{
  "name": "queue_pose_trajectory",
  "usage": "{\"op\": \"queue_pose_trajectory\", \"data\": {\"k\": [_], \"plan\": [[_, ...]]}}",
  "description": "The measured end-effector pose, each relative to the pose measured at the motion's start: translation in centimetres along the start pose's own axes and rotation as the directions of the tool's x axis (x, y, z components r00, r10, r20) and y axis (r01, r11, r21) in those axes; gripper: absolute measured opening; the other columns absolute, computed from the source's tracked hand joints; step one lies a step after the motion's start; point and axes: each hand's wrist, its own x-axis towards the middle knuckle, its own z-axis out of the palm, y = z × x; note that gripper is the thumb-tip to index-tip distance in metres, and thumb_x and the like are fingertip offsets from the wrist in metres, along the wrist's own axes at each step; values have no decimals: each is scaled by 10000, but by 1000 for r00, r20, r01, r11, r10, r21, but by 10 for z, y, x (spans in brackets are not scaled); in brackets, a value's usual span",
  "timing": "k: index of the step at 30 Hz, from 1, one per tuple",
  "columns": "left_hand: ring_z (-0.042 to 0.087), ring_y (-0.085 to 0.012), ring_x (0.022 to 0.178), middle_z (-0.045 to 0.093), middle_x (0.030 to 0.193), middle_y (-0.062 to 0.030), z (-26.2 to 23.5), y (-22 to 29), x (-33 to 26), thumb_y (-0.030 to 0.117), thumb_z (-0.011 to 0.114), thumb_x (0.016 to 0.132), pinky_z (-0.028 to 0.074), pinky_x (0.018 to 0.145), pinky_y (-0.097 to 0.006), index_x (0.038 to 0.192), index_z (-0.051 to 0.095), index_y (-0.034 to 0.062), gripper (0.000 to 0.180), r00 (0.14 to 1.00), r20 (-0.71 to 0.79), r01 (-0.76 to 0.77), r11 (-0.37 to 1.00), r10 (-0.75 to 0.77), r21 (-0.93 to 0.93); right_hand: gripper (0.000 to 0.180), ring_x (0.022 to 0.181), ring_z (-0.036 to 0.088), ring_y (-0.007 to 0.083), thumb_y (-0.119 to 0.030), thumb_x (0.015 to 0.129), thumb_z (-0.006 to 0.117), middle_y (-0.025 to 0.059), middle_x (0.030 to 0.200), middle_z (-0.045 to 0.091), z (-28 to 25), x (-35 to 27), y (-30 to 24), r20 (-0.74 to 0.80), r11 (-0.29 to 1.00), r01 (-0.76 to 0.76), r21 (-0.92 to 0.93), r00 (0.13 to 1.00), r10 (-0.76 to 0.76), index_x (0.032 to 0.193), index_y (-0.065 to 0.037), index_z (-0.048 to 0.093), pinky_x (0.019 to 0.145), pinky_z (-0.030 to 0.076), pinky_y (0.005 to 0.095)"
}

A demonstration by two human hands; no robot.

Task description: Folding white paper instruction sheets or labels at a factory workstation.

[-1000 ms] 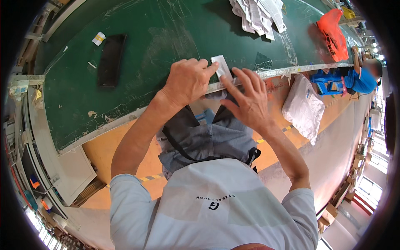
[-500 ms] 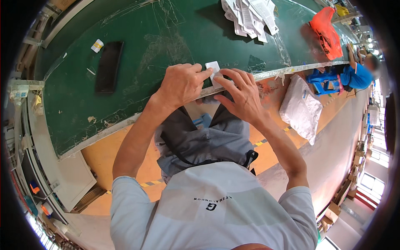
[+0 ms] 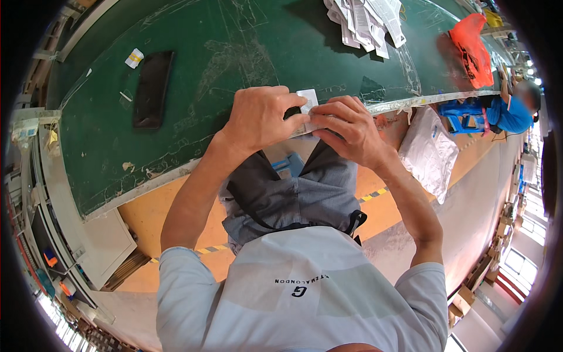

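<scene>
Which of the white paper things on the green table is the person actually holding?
The small white card pinched between left hand and right hand at the table's near edge; the white pile lies untouched farther off.

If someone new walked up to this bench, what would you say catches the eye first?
First, the two hands meeting at the near edge of the green table: the left hand and the right hand pinch a small white piece between their fingertips. Next, the bright orange bag at the far right, the heap of white papers beside it, and the flat black slab lying on the left.
</scene>
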Motion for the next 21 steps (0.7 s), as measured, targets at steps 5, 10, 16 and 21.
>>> {"op": "queue_pose_trajectory", "data": {"k": [5,10,16,21], "plan": [[671,-286,701,670,782,-66,0,4,-1,271,830,789,524,625,-396,1012,800,143,259,1000,-16,17,999,-16,34,212,968,639,267,-113,810,810,41,1071,694,-3,4,9,16,994,-3,110,1000,2,1010,-89,745,811,505,410],[674,-278,702,661,772,-60,5,5,-2,215,797,820,524,618,-401,986,802,139,182,998,-49,27,999,-25,38,132,898,630,296,-102,840,789,81,975,664,-7,12,3,50,966,-186,180,982,180,958,-51,760,782,515,408],[663,-276,685,648,752,-59,7,3,-3,160,755,855,517,603,-405,965,803,143,122,996,-89,18,999,-14,51,127,826,646,319,-141,862,784,117,930,639,-4,22,-7,64,901,-393,183,920,388,884,-28,730,739,520,417],[658,-287,684,646,740,-67,7,0,-3,146,730,873,518,611,-411,979,796,135,125,995,-93,-32,998,36,45,162,756,648,336,-174,861,781,129,911,628,-2,24,-10,36,869,-474,145,880,474,880,-23,726,685,513,435]]}}
